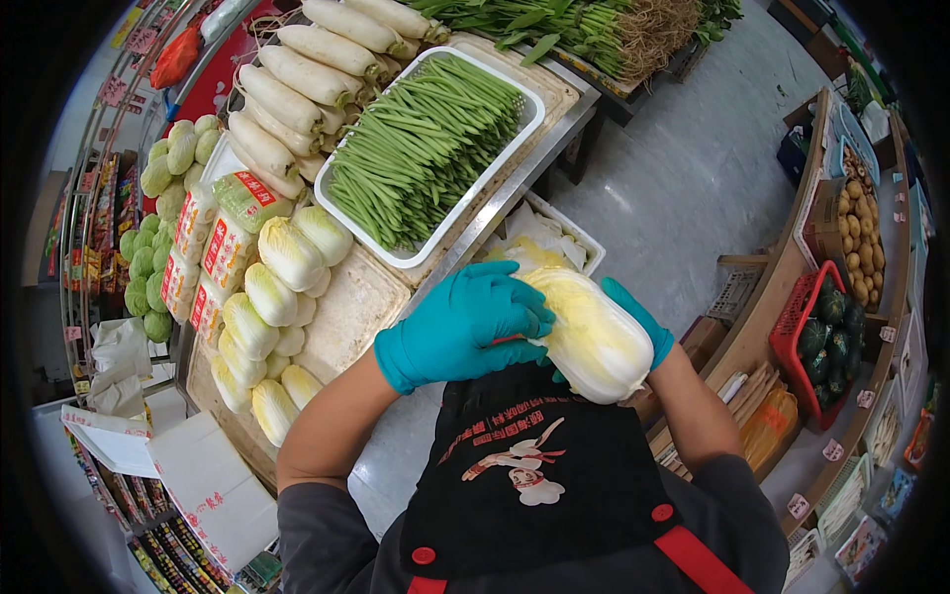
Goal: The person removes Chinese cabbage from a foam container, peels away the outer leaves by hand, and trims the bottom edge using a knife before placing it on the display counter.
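Note:
A napa cabbage (594, 330) with a pale yellow leafy end and a white base is held in front of my apron. My right hand (640, 321), in a teal glove, grips it from its right side and underneath, partly hidden behind it. On its left side, my teal-gloved left hand (475, 319) has its fingers curled close against the leaves. Between that thumb and fingers shows a small red object (508, 339), mostly covered by the glove. Below the cabbage's leafy end stands a white crate (586, 239) with loose leaves and crumpled white paper.
A stall at left bears stacked napa cabbages (249, 327), wrapped packs (226, 252), white radishes (312, 63) and a white basket (417, 261) of green beans (430, 148). Its metal edge (512, 197) runs beside my left hand. Shelves at right hold potatoes (861, 245) and a red basket (788, 334) of dark green squashes.

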A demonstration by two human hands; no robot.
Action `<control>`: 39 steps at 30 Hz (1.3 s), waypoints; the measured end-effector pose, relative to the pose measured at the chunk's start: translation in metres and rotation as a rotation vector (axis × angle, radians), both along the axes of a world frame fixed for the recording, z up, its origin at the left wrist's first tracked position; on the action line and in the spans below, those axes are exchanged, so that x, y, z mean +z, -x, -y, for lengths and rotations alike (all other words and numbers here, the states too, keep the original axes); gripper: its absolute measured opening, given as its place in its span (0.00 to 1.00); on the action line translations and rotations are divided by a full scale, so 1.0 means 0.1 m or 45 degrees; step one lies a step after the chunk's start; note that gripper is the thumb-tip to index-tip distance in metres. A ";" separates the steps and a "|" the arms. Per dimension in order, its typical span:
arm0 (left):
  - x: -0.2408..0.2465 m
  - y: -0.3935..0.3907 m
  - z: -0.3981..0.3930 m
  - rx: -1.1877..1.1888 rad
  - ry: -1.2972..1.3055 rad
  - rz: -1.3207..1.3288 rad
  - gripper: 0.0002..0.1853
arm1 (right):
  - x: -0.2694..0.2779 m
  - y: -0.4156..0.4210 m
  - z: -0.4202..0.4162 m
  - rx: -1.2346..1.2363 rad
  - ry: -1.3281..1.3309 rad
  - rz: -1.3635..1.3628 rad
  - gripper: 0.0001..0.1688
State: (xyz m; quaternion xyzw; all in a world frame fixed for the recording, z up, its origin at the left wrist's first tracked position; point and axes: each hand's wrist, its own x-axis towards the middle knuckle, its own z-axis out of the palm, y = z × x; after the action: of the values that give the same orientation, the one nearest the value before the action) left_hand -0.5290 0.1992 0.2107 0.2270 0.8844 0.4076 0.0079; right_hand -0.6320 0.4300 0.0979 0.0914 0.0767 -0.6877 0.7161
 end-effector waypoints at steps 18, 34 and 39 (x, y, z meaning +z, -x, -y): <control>0.02 -0.05 -0.04 0.504 -1.098 0.636 0.03 | -0.01 0.08 -0.61 0.392 -0.003 0.138 0.44; -0.61 0.09 -0.24 0.754 0.175 -0.002 0.35 | -0.16 0.18 -0.37 0.314 0.028 0.335 0.40; -0.37 0.20 -0.54 0.251 0.310 0.011 0.49 | -0.23 0.06 0.03 0.205 -0.178 -0.345 0.44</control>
State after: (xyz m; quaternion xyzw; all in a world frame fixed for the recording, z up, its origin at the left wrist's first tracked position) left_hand -0.5488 0.2530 0.1738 0.1346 0.9453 0.2971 -0.0008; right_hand -0.6379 0.4271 0.0745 0.0410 0.2273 -0.6271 0.7439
